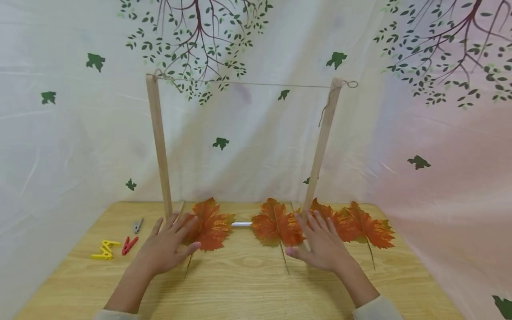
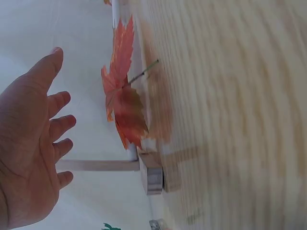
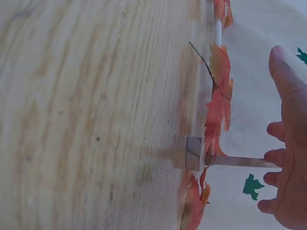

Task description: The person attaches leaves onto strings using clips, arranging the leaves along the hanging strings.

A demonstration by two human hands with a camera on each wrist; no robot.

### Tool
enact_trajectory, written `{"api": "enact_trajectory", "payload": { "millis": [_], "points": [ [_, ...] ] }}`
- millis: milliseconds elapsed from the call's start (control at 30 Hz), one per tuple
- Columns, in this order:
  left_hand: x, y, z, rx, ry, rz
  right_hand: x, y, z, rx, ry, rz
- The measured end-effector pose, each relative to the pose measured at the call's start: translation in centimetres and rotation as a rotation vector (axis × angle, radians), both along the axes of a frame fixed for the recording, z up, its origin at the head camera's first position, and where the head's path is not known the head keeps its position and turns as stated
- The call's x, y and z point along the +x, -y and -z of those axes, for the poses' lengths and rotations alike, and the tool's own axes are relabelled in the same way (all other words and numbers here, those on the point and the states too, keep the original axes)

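Observation:
My left hand has its fingers spread, palm down, above the table beside the foot of the left wooden post. In the head view it overlaps an orange-red maple leaf; the left wrist view shows a gap between the hand and the leaf. My right hand, likewise spread and holding nothing, is in front of the foot of the right post. Between the hands lies another maple leaf, its stem toward me. More leaves lie at the right, partly behind the right hand.
A thin string runs between the post tops, with loops at both ends. Grey, red and yellow clothespins lie at the table's left. A white rod shows between leaves. A printed cloth hangs behind.

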State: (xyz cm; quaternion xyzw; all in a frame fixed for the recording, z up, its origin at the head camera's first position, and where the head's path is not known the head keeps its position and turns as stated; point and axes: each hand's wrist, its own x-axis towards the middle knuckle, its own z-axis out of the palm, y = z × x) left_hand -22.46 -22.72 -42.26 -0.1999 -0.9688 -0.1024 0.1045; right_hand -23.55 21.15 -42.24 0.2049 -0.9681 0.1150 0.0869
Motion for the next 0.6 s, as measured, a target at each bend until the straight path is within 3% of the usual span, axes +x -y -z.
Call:
{"api": "enact_trajectory", "payload": {
  "millis": [233, 600],
  "points": [
    [0.2, 1.9, -0.1, -0.029, 0.01, -0.032, -0.2, 0.0, 0.1, 0.013, -0.015, -0.08],
    [0.3, 6.3, 0.3, -0.075, 0.041, -0.081, -1.4, 0.5, 0.8, 0.095, -0.025, -0.105]
  ]
}}
